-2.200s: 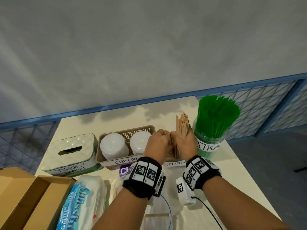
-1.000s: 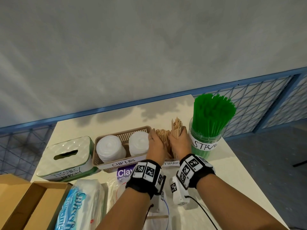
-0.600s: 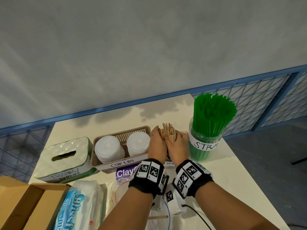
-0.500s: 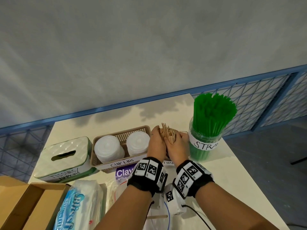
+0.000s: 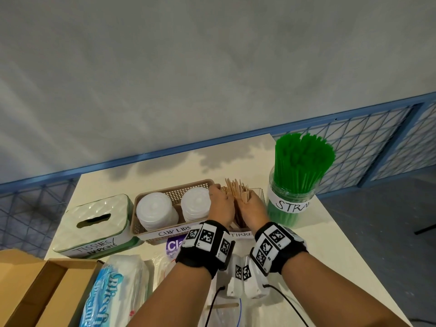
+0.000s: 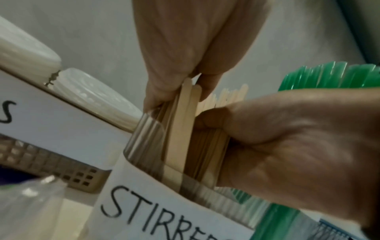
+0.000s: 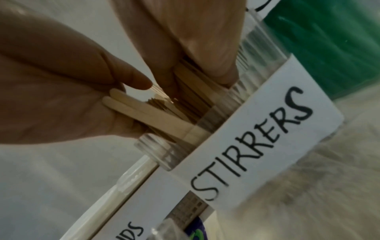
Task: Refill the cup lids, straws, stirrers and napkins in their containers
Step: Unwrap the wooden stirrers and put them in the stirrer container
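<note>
Clearly both hands, left hand point(image 5: 220, 204) and right hand point(image 5: 253, 207), have fingers curled round the stirrers point(image 5: 237, 188) at centre frame, so uneven squeezing could splay them past the clear container point(image 7: 224, 104).

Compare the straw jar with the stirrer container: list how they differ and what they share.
The straw jar is round; the stirrer container looks squarer, with ribbed clear walls. The jar holds green plastic straws; the container holds pale wooden stirrers. The jar stands untouched, while the left hand and right hand grip the stirrers in their container. Both are clear, carry a handwritten white label and stand side by side on the table.
</note>
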Demonstrator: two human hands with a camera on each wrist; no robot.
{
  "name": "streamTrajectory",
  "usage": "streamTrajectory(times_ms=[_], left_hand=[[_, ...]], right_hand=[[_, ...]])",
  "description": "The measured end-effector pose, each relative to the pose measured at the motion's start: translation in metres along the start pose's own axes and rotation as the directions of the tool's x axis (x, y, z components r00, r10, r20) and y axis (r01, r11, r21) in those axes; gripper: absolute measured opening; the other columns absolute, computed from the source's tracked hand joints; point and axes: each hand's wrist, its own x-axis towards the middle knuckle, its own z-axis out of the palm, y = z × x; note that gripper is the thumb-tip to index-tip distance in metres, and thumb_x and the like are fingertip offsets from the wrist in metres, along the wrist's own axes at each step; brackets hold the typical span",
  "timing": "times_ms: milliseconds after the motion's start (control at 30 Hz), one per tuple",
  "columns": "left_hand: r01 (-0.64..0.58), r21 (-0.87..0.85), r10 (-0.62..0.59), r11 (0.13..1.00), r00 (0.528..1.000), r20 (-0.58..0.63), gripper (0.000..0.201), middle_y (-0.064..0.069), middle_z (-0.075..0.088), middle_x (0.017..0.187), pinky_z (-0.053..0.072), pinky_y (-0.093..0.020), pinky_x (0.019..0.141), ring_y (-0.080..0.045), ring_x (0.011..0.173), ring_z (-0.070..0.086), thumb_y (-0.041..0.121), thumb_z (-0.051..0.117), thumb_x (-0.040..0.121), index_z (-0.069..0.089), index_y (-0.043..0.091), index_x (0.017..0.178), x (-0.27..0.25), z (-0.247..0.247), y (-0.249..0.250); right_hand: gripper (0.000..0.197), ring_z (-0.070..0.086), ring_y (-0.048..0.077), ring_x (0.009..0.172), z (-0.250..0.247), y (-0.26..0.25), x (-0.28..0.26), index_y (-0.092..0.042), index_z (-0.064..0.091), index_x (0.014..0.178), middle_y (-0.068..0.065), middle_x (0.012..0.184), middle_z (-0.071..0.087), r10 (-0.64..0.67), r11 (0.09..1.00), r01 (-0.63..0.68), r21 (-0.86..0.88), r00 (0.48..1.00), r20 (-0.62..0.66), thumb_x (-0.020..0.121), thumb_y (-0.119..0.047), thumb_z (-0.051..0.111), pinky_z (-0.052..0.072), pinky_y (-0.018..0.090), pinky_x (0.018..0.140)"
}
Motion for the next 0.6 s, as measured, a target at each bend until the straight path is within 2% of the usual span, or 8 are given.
streamTrajectory(times_ms=[67,133,200,333,367,467,533,600], left_hand=[[-0.027,0.037,0.026,0.999,1.000,0.017,0.048,-0.018,0.029,0.145,0.028,-0.035,0.112,-0.029,0.133,0.033,0.007,0.038,0.097,0.020,0.002,0.141,0.001,-0.003,0.000],[-0.067,0.104,0.062,0.992,0.997,0.053,0.046,-0.016,0.029,0.146,0.027,-0.032,0.108,-0.027,0.134,0.032,0.013,0.037,0.099,0.023,0.005,0.142,0.003,-0.008,0.001],[-0.124,0.161,0.108,0.979,0.988,0.108,0.046,-0.016,0.034,0.144,0.030,-0.031,0.105,-0.026,0.131,0.037,0.019,0.036,0.100,0.025,0.009,0.143,0.004,-0.013,0.003],[-0.317,0.336,0.254,0.887,0.942,0.218,0.047,-0.013,0.035,0.142,0.033,-0.024,0.098,-0.023,0.124,0.043,0.018,0.036,0.100,0.023,0.015,0.146,0.001,-0.018,0.012],[-0.362,0.380,0.285,0.851,0.927,0.246,0.047,-0.012,0.034,0.144,0.032,-0.025,0.100,-0.023,0.126,0.041,0.018,0.036,0.100,0.024,0.015,0.146,0.000,-0.017,0.014],[-0.426,0.507,0.293,0.749,0.900,0.324,0.045,-0.013,0.030,0.149,0.024,-0.027,0.112,-0.023,0.138,0.030,0.013,0.033,0.101,0.027,0.007,0.145,0.002,-0.015,0.011],[-0.450,0.577,0.280,0.681,0.889,0.363,0.046,-0.012,0.029,0.151,0.021,-0.033,0.116,-0.025,0.142,0.023,0.012,0.032,0.100,0.027,0.005,0.145,0.005,-0.012,0.005],[-0.462,0.640,0.247,0.614,0.883,0.400,0.049,-0.009,0.020,0.155,0.019,-0.042,0.118,-0.027,0.146,0.012,0.014,0.032,0.100,0.020,0.008,0.147,0.004,-0.011,0.002]], right_hand=[[0.009,0.057,0.025,0.088,-0.001,-0.001,-0.002,-0.011,0.054,0.091,0.005,0.086,0.060,-0.007,0.999,0.007,-0.047,1.000,0.005,0.091,-0.019,0.053,0.045,0.031,0.076],[0.025,0.058,0.027,0.098,-0.005,-0.002,-0.006,-0.007,0.054,0.110,0.011,0.104,0.062,-0.044,0.998,0.043,-0.052,0.999,-0.013,0.086,-0.012,0.057,0.045,0.029,0.081],[0.042,0.055,0.025,0.107,-0.010,-0.003,-0.012,-0.007,0.046,0.125,0.011,0.119,0.057,-0.091,0.992,0.089,-0.086,0.995,-0.027,0.085,-0.008,0.058,0.041,0.024,0.084],[0.046,0.051,0.021,0.114,-0.022,-0.001,-0.019,-0.009,0.035,0.134,0.010,0.131,0.048,-0.240,0.956,0.230,-0.184,0.970,-0.033,0.091,-0.004,0.051,0.032,0.014,0.081],[0.047,0.051,0.021,0.115,-0.024,-0.001,-0.020,-0.010,0.034,0.136,0.010,0.133,0.047,-0.278,0.944,0.266,-0.195,0.960,-0.034,0.092,-0.003,0.049,0.033,0.014,0.083],[0.050,0.045,0.022,0.123,-0.025,0.000,-0.023,-0.015,0.034,0.140,0.007,0.141,0.039,-0.410,0.878,0.388,-0.279,0.912,-0.023,0.093,-0.001,0.044,0.038,0.028,0.101],[0.052,0.035,0.021,0.135,-0.025,0.002,-0.026,-0.019,0.028,0.145,0.004,0.149,0.029,-0.471,0.815,0.443,-0.374,0.882,0.020,0.096,-0.005,0.038,0.032,0.038,0.109],[0.051,0.017,0.017,0.144,-0.024,0.005,-0.028,-0.022,0.017,0.148,0.000,0.156,0.015,-0.446,0.754,0.439,-0.488,0.888,0.111,0.100,-0.013,0.030,0.022,0.039,0.115]])
